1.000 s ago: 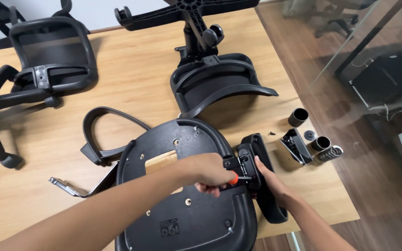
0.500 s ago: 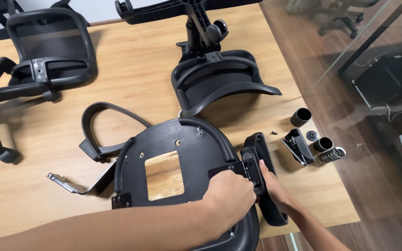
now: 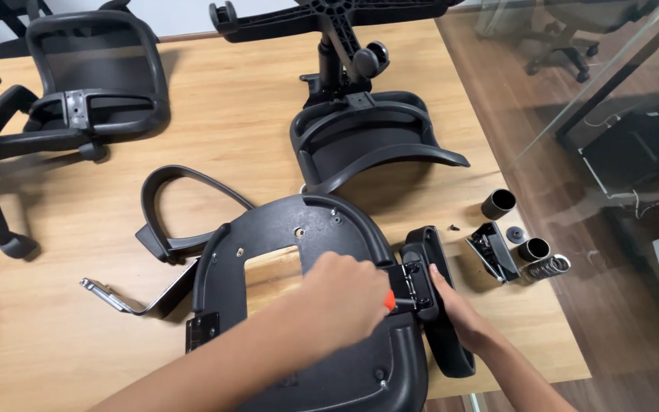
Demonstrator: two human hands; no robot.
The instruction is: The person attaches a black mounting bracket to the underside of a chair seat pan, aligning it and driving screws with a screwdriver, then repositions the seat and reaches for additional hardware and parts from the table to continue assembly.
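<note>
Two hands work on a big wooden tabletop [image 3: 230, 130] beside a glass wall [image 3: 612, 99]. Left hand [image 3: 345, 297] is closed on a tool with an orange handle [image 3: 389, 300], whose tip is hidden. Right hand [image 3: 455, 309] grips the black armrest [image 3: 440, 305] at the edge of the upside-down chair seat [image 3: 306, 320]. More chair parts [image 3: 368, 145] lie behind; the seat's near edge is cut off.

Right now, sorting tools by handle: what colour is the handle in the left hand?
Orange-red, peeking from the left hand; head view.
</note>
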